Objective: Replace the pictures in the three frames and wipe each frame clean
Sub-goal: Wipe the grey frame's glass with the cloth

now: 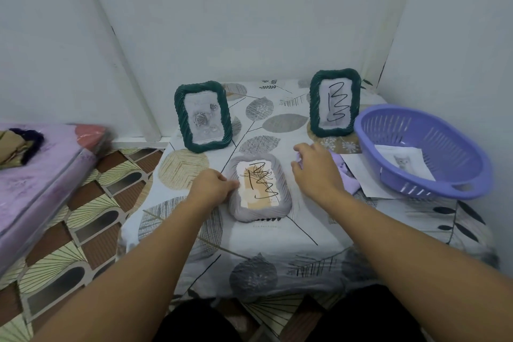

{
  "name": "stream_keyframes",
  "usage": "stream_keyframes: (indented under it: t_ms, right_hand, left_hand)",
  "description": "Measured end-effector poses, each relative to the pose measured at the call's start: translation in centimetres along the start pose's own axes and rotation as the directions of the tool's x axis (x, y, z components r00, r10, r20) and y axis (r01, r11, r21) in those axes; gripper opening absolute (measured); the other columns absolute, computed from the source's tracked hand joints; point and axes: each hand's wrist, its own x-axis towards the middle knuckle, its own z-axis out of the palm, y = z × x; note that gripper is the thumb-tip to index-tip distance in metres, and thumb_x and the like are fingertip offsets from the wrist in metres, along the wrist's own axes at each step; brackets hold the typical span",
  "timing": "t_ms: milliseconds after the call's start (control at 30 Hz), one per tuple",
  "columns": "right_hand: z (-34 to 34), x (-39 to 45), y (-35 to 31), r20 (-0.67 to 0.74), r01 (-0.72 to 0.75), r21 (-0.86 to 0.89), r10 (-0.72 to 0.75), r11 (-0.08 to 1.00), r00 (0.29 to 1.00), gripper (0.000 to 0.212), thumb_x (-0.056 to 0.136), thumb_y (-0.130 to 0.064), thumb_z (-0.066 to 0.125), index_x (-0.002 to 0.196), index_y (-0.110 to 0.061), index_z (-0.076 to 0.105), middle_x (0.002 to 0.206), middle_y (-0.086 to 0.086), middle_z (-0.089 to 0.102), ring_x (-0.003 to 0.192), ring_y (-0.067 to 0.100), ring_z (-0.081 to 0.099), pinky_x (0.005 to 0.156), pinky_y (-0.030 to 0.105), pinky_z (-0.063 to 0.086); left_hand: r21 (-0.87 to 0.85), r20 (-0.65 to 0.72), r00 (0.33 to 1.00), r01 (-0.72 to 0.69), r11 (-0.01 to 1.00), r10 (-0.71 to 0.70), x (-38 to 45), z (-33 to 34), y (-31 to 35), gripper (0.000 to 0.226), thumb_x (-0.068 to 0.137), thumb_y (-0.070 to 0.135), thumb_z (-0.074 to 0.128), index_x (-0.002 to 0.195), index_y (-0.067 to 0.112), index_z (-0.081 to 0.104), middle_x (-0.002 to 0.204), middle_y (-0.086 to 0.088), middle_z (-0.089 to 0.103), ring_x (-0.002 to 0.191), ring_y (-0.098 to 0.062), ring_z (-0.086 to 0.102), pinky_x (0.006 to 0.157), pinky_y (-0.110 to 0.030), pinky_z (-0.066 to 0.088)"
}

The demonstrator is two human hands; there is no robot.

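Note:
A grey rope-edged frame (pixel 261 214) lies flat in the middle of the table, its glass scribbled with black marker over a beige picture. My left hand (pixel 212 189) grips its left edge. My right hand (pixel 316 168) rests on a lilac cloth (pixel 348 176) just right of the frame, fingers curled onto it. Two dark green frames stand upright behind: the left one (pixel 202 116) shows a rose picture, the right one (pixel 334 103) carries a black scribble.
A purple plastic basket (pixel 444 186) at the right holds a cat picture (pixel 404 161) and sits on a white sheet (pixel 363 178). Walls close in behind and on the right. A pink mattress (pixel 36 175) lies at the left beyond the patterned floor.

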Motion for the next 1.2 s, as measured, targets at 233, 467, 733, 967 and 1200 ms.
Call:
stream_keyframes:
  t_ms: [233, 467, 733, 967, 1200]
  right_hand:
    - [-0.5, -0.7, 1.9, 0.074, -0.017, -0.412, 0.052, 0.911, 0.996, 0.034, 0.101, -0.04, 0.046, 0.125, -0.019, 0.059, 0.13, 0.007, 0.055, 0.125, 0.028, 0.046, 0.101, 0.042, 0.038]
    - [-1.0, -0.8, 1.7, 0.15, 0.02, -0.43, 0.049, 0.902, 0.987, 0.024, 0.094, -0.013, 0.051, 0.117, -0.018, 0.056, 0.12, 0.001, 0.055, 0.118, 0.024, 0.053, 0.087, 0.035, 0.043]
    - [-0.4, -0.1, -0.1, 0.004, 0.07, 0.001, -0.07, 0.998, 0.998, 0.012, 0.096, -0.02, 0.051, 0.103, -0.027, 0.059, 0.102, 0.002, 0.064, 0.096, 0.028, 0.059, 0.081, 0.04, 0.046]
    - [-3.2, 1.3, -3.9, -0.09, 0.099, 0.478, -0.063, 0.873, 0.994, 0.014, 0.097, -0.014, 0.046, 0.092, -0.024, 0.054, 0.084, 0.0, 0.064, 0.08, 0.023, 0.059, 0.07, 0.042, 0.049]
    - [-4.8, 2.2, -4.8, -0.126, 0.113, 0.571, -0.049, 0.813, 0.991, 0.008, 0.096, -0.012, 0.049, 0.093, -0.017, 0.054, 0.083, -0.003, 0.059, 0.076, 0.011, 0.053, 0.069, 0.033, 0.047]
  left_hand:
    - [0.299, -0.038, 0.995, -0.078, 0.951, 0.093, -1.1, 0.0, 1.3, 0.03, 0.086, 0.035, 0.079, 0.086, 0.006, 0.072, 0.085, -0.008, 0.072, 0.084, -0.024, 0.066, 0.076, -0.036, 0.054]
    - [0.291, -0.056, 0.994, -0.069, 0.954, 0.09, -1.1, 0.2, 1.1, 0.025, 0.086, 0.033, 0.08, 0.081, 0.012, 0.069, 0.077, 0.0, 0.066, 0.074, -0.016, 0.059, 0.069, -0.031, 0.048]
    - [0.293, -0.077, 0.989, -0.095, 0.951, 0.123, -0.9, 0.4, 0.7, 0.033, 0.089, 0.04, 0.075, 0.107, 0.014, 0.065, 0.101, -0.003, 0.069, 0.094, -0.023, 0.063, 0.074, -0.034, 0.049]
    - [0.006, -0.047, 0.903, -0.427, 0.904, 0.427, -0.9, 0.0, 4.2, 0.054, 0.102, 0.029, 0.059, 0.152, 0.03, 0.039, 0.128, 0.002, 0.059, 0.102, -0.017, 0.064, 0.089, -0.035, 0.049]
    - [-0.248, 0.134, 0.849, -0.471, 0.847, 0.511, -1.0, -0.1, 9.0, 0.006, 0.097, 0.017, 0.062, 0.092, 0.018, 0.064, 0.086, 0.001, 0.067, 0.078, -0.016, 0.062, 0.07, -0.03, 0.051]
